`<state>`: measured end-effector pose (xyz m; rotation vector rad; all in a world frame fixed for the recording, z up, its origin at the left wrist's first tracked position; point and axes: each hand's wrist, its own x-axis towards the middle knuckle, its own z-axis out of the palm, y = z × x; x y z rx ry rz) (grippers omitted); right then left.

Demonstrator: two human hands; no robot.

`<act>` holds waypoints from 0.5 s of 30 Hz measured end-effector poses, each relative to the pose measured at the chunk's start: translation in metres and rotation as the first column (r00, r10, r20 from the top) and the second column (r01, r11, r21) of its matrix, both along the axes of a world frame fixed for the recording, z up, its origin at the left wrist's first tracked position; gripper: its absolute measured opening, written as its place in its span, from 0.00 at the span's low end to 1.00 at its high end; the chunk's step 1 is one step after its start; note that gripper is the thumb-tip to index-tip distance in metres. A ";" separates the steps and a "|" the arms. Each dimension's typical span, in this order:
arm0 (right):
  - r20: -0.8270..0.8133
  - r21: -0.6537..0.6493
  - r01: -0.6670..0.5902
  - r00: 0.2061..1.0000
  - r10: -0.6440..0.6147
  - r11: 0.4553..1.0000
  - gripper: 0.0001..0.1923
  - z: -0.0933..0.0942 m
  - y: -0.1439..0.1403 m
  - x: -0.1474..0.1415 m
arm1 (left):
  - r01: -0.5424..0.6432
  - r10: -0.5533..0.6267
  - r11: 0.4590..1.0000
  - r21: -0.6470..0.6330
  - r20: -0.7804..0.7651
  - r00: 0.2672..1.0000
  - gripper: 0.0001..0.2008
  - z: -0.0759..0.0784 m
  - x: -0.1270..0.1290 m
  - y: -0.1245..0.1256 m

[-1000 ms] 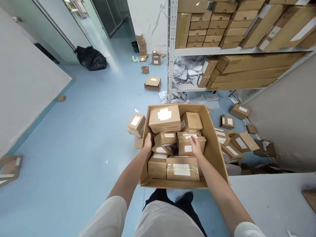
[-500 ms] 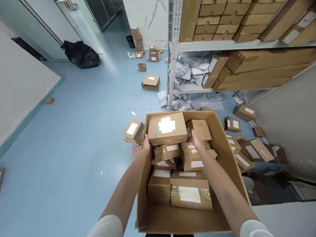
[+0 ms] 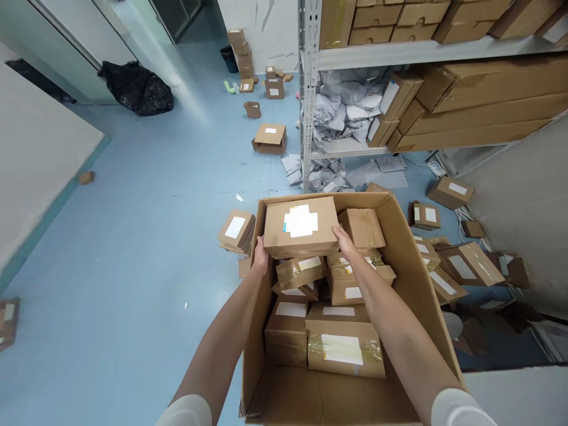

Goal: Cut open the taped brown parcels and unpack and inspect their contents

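**Flat box held at both ends, inside the carton**

Watching by head camera. I have the left hand at the near left corner of the flat box, by the carton's left wall. The right hand is at the right end, fingers on the edge. Grip: both closed on the flat box, holding it between them.

Position: far left part of the carton, white label facing up. Whether it bears on what lies beneath, I cannot tell.

Just nearer me, a taped box, tilted. Right of the flat box, a plain box. Further toward me, two larger ones side by side: a tall box on the left, a wide box with clear tape on the right.

Outside: a small pile on the blue floor, just left of the carton; loose boxes to the right. Beyond, a shelf unit with grey mailers and long boxes. Far left, I note a black bag.
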<state>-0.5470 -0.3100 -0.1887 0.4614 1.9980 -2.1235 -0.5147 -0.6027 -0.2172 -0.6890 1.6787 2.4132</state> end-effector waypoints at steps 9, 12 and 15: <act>-0.002 -0.031 0.177 0.984 -0.177 0.984 0.29 0.038 0.031 0.080 | 0.127 -0.121 0.992 0.017 -0.223 0.967 0.34 0.051 0.035 0.026; -0.063 -0.045 0.185 0.980 -0.187 0.982 0.28 0.053 0.041 0.108 | 0.165 -0.157 0.986 0.008 -0.267 0.951 0.36 0.072 0.056 0.036; -0.123 -0.019 0.211 0.969 -0.212 0.977 0.28 0.073 0.049 0.143 | 0.204 -0.191 0.979 0.007 -0.317 0.929 0.38 0.092 0.082 0.043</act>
